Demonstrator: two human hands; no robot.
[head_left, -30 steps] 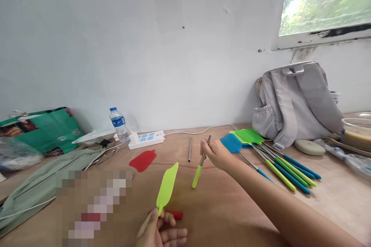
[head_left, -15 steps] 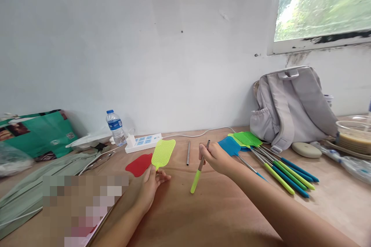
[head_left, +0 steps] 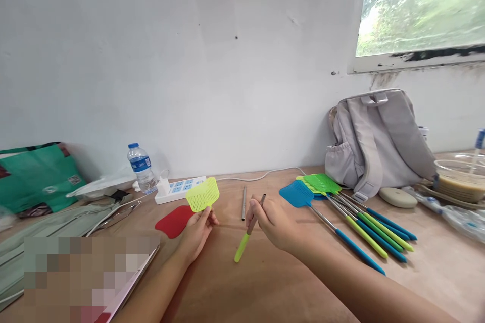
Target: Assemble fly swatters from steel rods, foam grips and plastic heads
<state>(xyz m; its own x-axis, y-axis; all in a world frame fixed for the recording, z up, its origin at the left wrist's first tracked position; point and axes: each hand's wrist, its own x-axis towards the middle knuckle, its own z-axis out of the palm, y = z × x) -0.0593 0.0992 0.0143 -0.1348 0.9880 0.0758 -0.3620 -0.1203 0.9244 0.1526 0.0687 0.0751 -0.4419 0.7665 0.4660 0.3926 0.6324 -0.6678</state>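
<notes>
A yellow-green fly swatter head (head_left: 202, 195) is pinched by its neck in my left hand (head_left: 199, 227). My right hand (head_left: 273, 222) grips a fly swatter handle (head_left: 241, 248) by its metal tube, the yellow-green grip slanting down to the left and the tube's end sticking up above the fingers. Head and handle are apart. On the table between the hands and further back lies a loose metal tube (head_left: 243, 203). A red swatter head (head_left: 175, 221) lies flat beside my left hand.
Several fly swatters (head_left: 367, 222) in blue, green and yellow-green lie piled at right. Behind them stands a grey backpack (head_left: 379, 136), with a drink cup (head_left: 460, 176) further right. A white power strip (head_left: 180, 189) and a water bottle (head_left: 142, 166) stand at back left, near a green bag (head_left: 41, 176).
My right hand has moved left and slightly down with the handle, which tilts more. My left hand has turned the yellow-green head further to the left. The view has shifted slightly.
</notes>
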